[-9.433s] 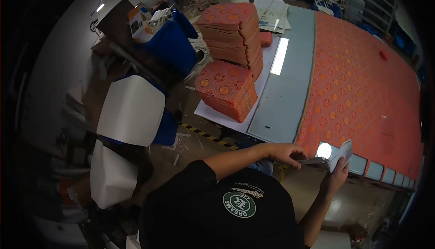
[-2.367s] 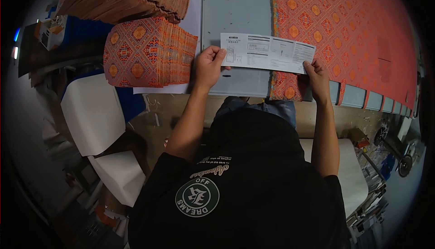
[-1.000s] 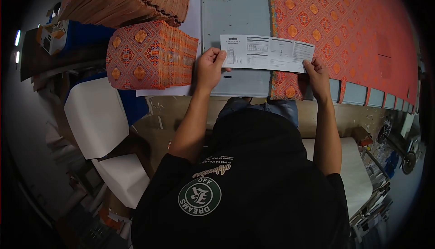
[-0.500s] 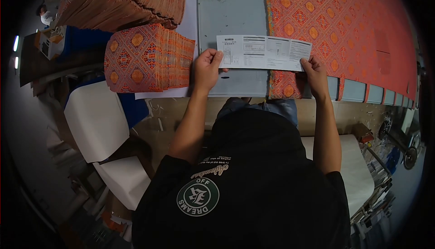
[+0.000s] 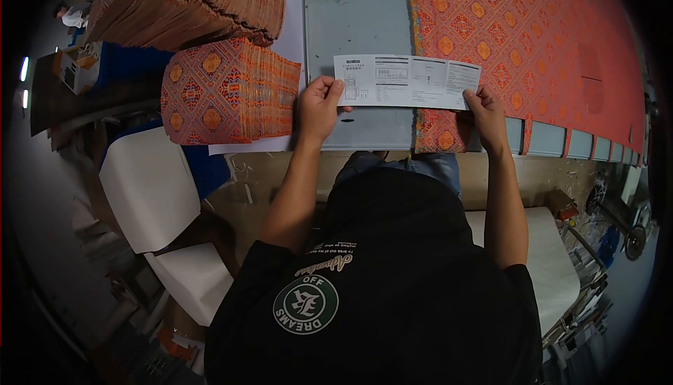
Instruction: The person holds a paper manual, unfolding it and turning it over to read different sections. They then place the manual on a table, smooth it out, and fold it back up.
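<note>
A long printed leaflet point(image 5: 399, 82), white with black text, small diagrams and fold lines, is stretched out between my two hands. My left hand point(image 5: 322, 107) pinches its left end, thumb on top. At the other end my right hand point(image 5: 486, 115) grips the lower right corner between thumb and fingers. Beneath the leaflet lie the grey-blue tabletop point(image 5: 357, 24) and, to the right, a red-orange patterned fabric point(image 5: 484, 14). Just left of my left hand sits a fanned stack of patterned pieces point(image 5: 231, 94).
A taller stack of similar pieces point(image 5: 196, 3) stands at the back left. Near the table's left side is a white chair point(image 5: 151, 189). A pale padded surface point(image 5: 533, 266) lies to my right. Far off at upper left, a person point(image 5: 71, 16) is visible.
The leaflet and both hands stay nearly still, with only a tiny shift. The distant person at upper left has changed posture.
</note>
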The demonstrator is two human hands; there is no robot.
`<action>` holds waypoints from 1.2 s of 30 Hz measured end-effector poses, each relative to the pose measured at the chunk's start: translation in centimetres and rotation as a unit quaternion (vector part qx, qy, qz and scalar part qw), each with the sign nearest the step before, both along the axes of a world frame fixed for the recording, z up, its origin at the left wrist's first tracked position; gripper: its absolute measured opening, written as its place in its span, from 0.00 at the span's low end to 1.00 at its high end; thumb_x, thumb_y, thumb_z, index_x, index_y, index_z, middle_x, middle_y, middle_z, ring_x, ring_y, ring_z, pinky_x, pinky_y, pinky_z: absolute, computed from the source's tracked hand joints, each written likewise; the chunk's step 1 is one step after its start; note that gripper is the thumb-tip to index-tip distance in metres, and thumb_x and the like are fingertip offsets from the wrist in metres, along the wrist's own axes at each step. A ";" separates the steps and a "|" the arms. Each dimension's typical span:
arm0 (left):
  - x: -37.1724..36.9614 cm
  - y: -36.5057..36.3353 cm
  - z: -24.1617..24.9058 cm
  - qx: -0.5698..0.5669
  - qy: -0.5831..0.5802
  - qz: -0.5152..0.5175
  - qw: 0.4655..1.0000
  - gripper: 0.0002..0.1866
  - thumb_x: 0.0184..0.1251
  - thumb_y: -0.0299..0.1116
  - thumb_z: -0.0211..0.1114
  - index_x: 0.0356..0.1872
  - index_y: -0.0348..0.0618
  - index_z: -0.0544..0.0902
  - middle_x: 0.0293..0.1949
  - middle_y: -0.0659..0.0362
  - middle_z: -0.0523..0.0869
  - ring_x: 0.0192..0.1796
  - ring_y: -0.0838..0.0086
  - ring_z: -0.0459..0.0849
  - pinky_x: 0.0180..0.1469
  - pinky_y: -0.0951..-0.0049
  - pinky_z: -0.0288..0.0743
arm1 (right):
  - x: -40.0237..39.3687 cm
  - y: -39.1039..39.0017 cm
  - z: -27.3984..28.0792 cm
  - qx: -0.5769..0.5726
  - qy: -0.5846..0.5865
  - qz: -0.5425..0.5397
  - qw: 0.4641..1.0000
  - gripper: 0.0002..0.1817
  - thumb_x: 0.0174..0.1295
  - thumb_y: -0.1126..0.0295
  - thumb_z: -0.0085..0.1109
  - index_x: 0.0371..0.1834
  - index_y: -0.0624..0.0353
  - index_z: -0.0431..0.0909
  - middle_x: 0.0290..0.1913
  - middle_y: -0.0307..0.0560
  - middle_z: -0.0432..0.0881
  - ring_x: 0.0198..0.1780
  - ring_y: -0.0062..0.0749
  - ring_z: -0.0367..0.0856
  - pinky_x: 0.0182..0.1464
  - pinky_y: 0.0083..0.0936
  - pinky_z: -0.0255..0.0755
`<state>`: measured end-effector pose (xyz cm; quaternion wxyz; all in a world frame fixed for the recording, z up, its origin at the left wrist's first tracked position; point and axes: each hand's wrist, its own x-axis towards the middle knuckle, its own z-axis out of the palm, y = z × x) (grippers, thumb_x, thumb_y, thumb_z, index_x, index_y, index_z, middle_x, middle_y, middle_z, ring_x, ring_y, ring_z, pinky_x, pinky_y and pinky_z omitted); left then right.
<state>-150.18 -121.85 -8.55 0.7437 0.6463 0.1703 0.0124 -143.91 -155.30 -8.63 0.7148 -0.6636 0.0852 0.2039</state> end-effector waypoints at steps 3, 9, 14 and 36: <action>-0.1 0.2 -0.1 0.004 0.005 -0.006 1.000 0.09 0.75 0.31 0.58 0.36 0.35 0.77 0.31 0.57 0.84 0.26 0.79 0.81 0.28 0.79 0.76 | 0.0 -0.1 -0.1 -0.003 0.003 0.005 1.000 0.09 0.72 0.69 0.54 0.43 0.65 0.77 0.37 0.42 0.85 0.34 0.19 0.82 0.40 0.18 0.77; -0.1 0.2 0.0 0.008 0.004 -0.017 1.000 0.09 0.75 0.32 0.58 0.38 0.35 0.77 0.33 0.56 0.85 0.28 0.79 0.81 0.28 0.78 0.77 | 0.0 0.2 0.2 0.003 0.003 -0.001 1.000 0.09 0.72 0.69 0.53 0.43 0.65 0.77 0.37 0.42 0.85 0.34 0.19 0.82 0.40 0.19 0.77; 0.0 0.0 0.1 0.009 0.005 -0.007 1.000 0.10 0.75 0.32 0.58 0.35 0.34 0.77 0.30 0.56 0.85 0.25 0.79 0.81 0.28 0.78 0.77 | 0.0 -0.2 0.0 0.015 0.006 0.015 1.000 0.10 0.72 0.68 0.53 0.46 0.64 0.77 0.40 0.43 0.85 0.38 0.20 0.83 0.44 0.20 0.78; 0.0 0.0 -0.1 -0.006 -0.006 0.002 1.000 0.09 0.75 0.31 0.58 0.35 0.34 0.77 0.30 0.58 0.83 0.25 0.80 0.80 0.27 0.79 0.77 | -0.2 0.1 -0.1 -0.003 -0.002 -0.007 1.000 0.11 0.74 0.65 0.51 0.44 0.63 0.78 0.37 0.40 0.85 0.35 0.18 0.81 0.40 0.18 0.76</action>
